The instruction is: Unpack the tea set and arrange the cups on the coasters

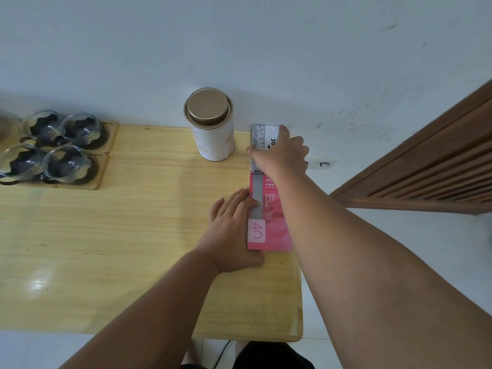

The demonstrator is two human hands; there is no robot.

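White wall backed the pale wooden table [133,235], 4 glass cups [65,162] sitting on wooden coasters [102,166] at left, while the left hand [231,230] pressed flat against the pink cardboard box [274,230] and the right hand [282,153] gripped the grey box [262,131], likely tidying them aside.

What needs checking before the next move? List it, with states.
1. All four cups on coasters: ok.
2. The tin upright, closed: ok.
3. The left hand flat against pink box: ok.
4. The right hand gripping grey box: cannot tell.
5. Both boxes well in from table edge: not ok, both lie along it.
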